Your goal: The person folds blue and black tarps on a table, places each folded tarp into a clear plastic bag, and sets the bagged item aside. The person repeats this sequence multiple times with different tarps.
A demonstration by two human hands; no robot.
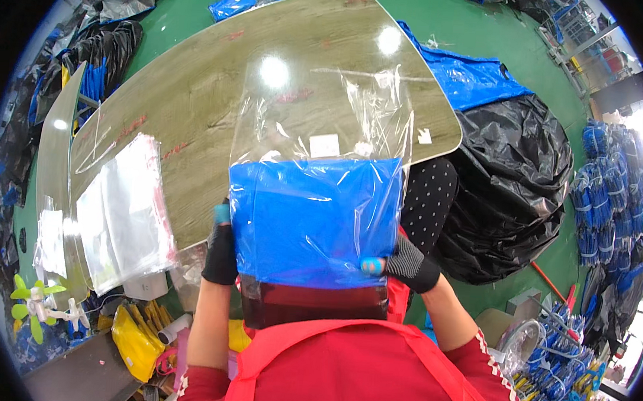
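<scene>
A clear plastic bag [305, 114] with a folded blue sheet [313, 218] inside lies before my body, its transparent upper part spread over the wood-patterned table [196, 72]. My left hand [221, 253], in a dark glove with blue fingertips, grips the bag's left edge; most of its fingers are hidden behind it. At the lower right edge, my right hand [412, 265] has its blue-tipped thumb on the front of the bag and its fingers behind. A dark flat piece [314, 304] shows below the blue sheet. A small white label [324, 145] shows through the clear part.
A stack of clear bags [130, 213] lies on the table's left side. To the right sits a big black plastic bundle [513, 184] with blue sheeting [468, 77] behind it. Tied blue bundles [609, 194] stand farther right. A small green-bladed fan [37, 306] is at lower left.
</scene>
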